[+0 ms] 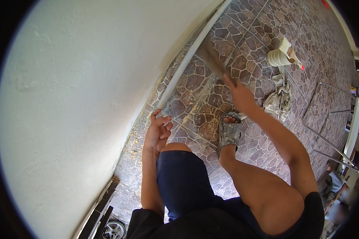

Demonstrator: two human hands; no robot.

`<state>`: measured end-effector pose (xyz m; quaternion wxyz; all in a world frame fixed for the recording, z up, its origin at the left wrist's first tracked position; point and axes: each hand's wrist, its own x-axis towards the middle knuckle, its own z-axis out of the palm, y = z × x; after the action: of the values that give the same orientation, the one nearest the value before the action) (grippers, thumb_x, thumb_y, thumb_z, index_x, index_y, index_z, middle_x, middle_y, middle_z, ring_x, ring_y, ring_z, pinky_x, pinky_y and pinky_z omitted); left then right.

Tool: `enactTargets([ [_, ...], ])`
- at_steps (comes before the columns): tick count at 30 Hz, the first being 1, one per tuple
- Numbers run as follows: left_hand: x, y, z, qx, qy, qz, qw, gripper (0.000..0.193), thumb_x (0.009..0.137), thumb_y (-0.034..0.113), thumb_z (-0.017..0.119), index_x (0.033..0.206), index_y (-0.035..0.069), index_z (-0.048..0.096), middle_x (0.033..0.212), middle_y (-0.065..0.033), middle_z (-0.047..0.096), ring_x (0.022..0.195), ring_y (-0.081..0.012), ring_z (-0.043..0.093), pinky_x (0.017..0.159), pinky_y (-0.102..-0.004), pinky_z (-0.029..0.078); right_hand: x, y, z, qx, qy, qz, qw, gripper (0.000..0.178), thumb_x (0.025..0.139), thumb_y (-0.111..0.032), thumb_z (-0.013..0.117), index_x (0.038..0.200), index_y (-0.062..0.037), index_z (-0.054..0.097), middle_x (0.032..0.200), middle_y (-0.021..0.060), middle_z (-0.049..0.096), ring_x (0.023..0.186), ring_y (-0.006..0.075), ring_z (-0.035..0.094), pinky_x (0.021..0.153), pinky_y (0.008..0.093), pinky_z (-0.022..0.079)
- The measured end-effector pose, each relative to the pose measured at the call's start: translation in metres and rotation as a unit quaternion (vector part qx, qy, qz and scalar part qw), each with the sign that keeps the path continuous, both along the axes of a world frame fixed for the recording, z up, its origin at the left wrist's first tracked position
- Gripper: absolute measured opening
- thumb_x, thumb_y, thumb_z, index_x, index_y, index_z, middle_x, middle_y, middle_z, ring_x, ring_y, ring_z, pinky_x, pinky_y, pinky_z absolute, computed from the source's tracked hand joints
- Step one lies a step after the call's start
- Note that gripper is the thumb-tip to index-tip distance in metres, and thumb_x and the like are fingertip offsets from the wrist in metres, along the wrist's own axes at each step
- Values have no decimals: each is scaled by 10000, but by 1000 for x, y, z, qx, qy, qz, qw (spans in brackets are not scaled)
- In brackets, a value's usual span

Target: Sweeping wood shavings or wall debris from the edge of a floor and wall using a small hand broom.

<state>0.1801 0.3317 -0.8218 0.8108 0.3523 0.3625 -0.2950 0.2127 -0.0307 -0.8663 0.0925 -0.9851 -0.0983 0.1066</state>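
A long white pipe-like strip (185,59) lies along the foot of the wall. My left hand (159,131) is at its near end, the index fingertip touching that end. The other fingers are loosely curled and apart, with nothing seen inside them. To the right, my right hand (243,97) is closed round the end of a long brown stick-like tool (215,61). Motion blurs the tool, and its far tip comes close to the strip; I cannot tell whether they touch.
A pale wall (75,87) rises on the left. Yellowish crumbs (191,107) litter the stone-patterned floor (259,141). At the right are a white tub (278,58) with a paintbrush (287,49), a crumpled rag (278,101) and metal legs (331,139). Other people (339,199) are at lower right.
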Motion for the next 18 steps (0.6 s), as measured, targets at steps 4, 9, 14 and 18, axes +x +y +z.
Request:
enactTargets([
  [4,1,-10,-3,5,-4,14,1000,677,858,-2,628,1411,146,267,933,-82,581,708,-146,534,395,-169,327,-96,35,23,30,95,99,990,837,846,4,585,1591,-175,250,1010,259,557,743,398,658,637,484,562],
  [9,4,-6,-1,14,-11,52,999,682,854,-19,618,1415,128,258,923,-93,586,706,-149,533,383,-164,320,-140,17,70,85,183,119,972,852,840,29,580,1592,-212,260,985,237,553,743,384,661,613,465,566],
  [14,4,-13,-3,26,-16,40,999,658,867,-8,603,1416,106,257,930,-96,593,717,-149,542,373,-160,315,-108,-60,73,-19,94,-69,993,912,819,82,578,1596,-267,252,931,217,571,674,355,655,592,457,554],
  [18,5,-15,-3,25,-15,52,998,636,871,-5,596,1404,107,266,928,-102,592,717,-148,541,372,-161,312,-33,-58,45,-65,-3,-105,992,899,822,67,587,1591,-259,253,977,236,592,724,383,667,628,479,556],
])
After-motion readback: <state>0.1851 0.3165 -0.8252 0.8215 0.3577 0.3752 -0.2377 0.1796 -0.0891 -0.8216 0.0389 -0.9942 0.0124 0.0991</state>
